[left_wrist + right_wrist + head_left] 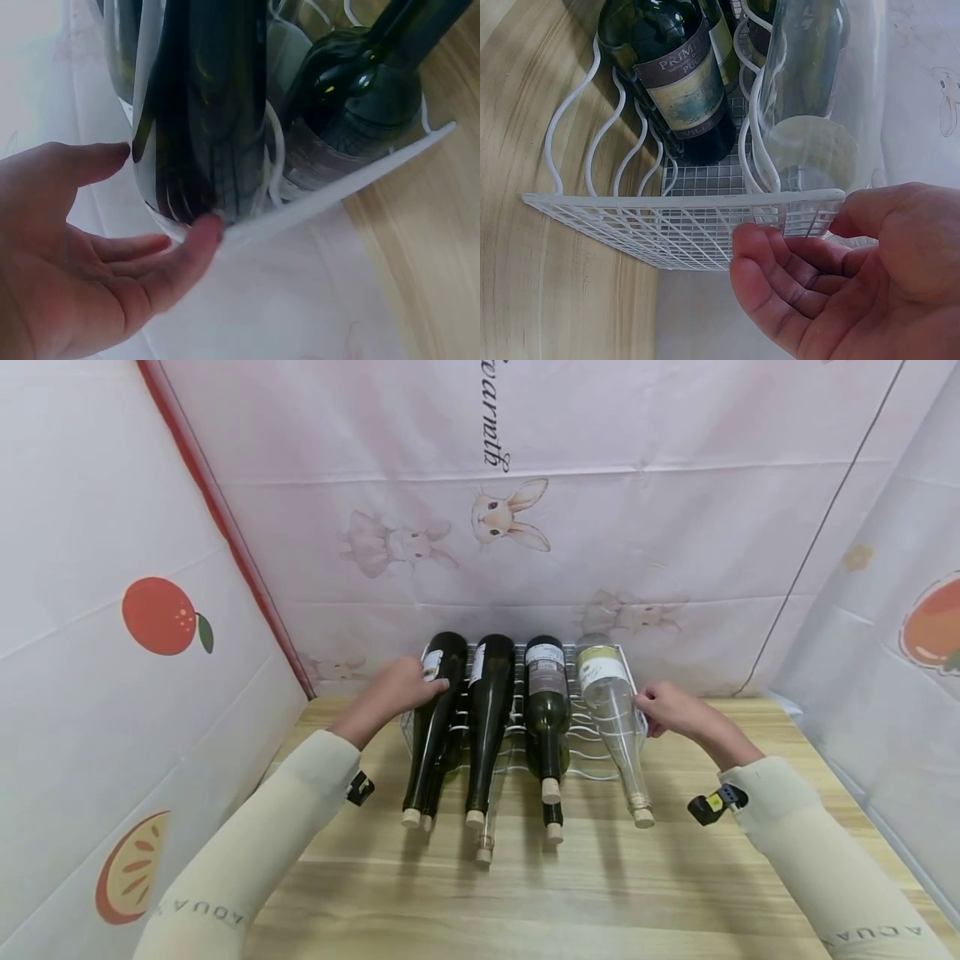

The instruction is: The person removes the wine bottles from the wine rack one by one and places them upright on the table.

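A white wire wine rack (pixel 630 201) with wavy tiers stands on the wooden table, holding bottles on two levels. My left hand (pixel 408 683) grips the rack's left side, with the thumb over the leftmost dark green wine bottle (pixel 431 735) and fingertips at the white rim in the left wrist view. At the opposite side my right hand (pixel 667 706) pinches the rack's edge, fingers curled against the outer mesh beside a clear bottle (pixel 611 710). Between them lie a second dark bottle (pixel 491 718) and one with a grey-white label (pixel 546 681). Corks point toward me.
Lower-tier bottles show partly, among them a clear one with a cork (pixel 484 853) and a dark one with a cork (pixel 555 833). Behind the rack hangs a pink rabbit-print curtain (pixel 637 535). A fruit-print curtain (pixel 67 718) borders the wooden table (pixel 480 918) on the left.
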`<state>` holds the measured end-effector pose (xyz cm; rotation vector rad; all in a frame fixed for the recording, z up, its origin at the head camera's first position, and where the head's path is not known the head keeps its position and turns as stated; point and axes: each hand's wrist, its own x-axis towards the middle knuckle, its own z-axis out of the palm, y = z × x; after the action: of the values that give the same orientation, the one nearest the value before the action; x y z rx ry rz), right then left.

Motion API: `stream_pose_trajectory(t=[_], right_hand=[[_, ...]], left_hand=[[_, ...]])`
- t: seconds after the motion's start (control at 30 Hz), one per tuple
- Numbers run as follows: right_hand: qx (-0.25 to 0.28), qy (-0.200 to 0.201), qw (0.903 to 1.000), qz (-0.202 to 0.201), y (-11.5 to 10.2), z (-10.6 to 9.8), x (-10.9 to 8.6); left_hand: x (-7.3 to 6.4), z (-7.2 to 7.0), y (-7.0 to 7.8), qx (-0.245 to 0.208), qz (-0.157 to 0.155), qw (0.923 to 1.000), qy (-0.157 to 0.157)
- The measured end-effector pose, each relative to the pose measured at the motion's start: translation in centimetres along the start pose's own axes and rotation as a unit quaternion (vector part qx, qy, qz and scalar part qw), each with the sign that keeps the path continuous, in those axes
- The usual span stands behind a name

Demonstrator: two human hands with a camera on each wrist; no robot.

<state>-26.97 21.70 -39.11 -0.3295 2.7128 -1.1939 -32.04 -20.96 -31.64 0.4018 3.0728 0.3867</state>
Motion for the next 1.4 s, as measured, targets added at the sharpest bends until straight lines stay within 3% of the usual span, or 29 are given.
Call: stream_pose_trajectory(t=[0.33, 0.57, 0.7, 0.87, 1.17, 1.4], right_hand=[[-0.004, 0.001, 1.0000, -0.001, 0.1, -0.1, 0.0], [-0.003, 0.002, 1.0000, 0.002, 0.1, 0.0, 0.0], [-0.004, 0.000, 1.0000, 0.002, 0.1, 0.0, 0.0], [0.002, 0.003, 1.0000, -0.001, 0.0, 0.2, -0.1], [0.004, 0.006, 1.0000, -0.003, 0.1, 0.2, -0.1], [0.004, 0.008, 0.9999, -0.006, 0.3, 0.3, 0.0]], left_hand=[[0.6, 0.2, 2.2, 0.008, -0.017, 0.9994, -0.031], [0.3, 0.8, 3.3, 0.095, -0.016, 0.9953, -0.011], [0.1, 1.1, 3.6, 0.116, -0.017, 0.9930, -0.010], [0.0, 1.5, 3.9, 0.114, -0.009, 0.9933, -0.016], [0.2, 2.3, 3.8, 0.132, 0.007, 0.9912, -0.001], [-0.1, 2.3, 3.5, 0.085, -0.002, 0.9964, 0.005]])
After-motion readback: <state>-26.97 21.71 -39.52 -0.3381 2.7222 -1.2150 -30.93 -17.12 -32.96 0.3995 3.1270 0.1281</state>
